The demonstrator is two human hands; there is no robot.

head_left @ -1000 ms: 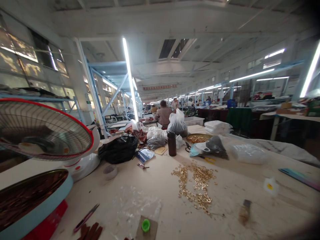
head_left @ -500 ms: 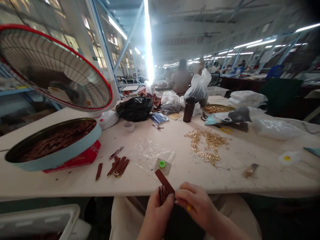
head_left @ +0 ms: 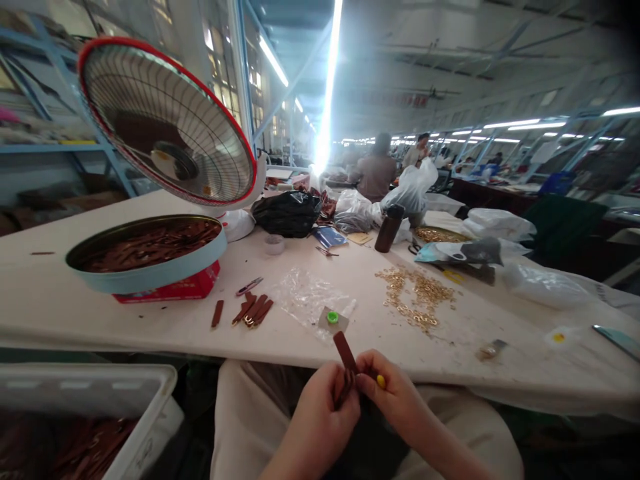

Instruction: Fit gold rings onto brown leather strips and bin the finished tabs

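Head view: fan [head_left: 167,123], tin [head_left: 150,257], gold rings [head_left: 417,297] crowd table [head_left: 75,313].

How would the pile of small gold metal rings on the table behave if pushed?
The pile of small gold metal rings would likely scatter, since the rings lie loose. Some may roll or slide on the smooth white table. Each looks light.

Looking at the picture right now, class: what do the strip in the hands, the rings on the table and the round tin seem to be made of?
Strip: probably leather or imitation leather; matte brown, flat, pinched between left hand and right hand.
Rings: likely brass-coloured metal; they glint gold.
Tin: seemingly painted metal; pale blue wall, shiny dark rim.
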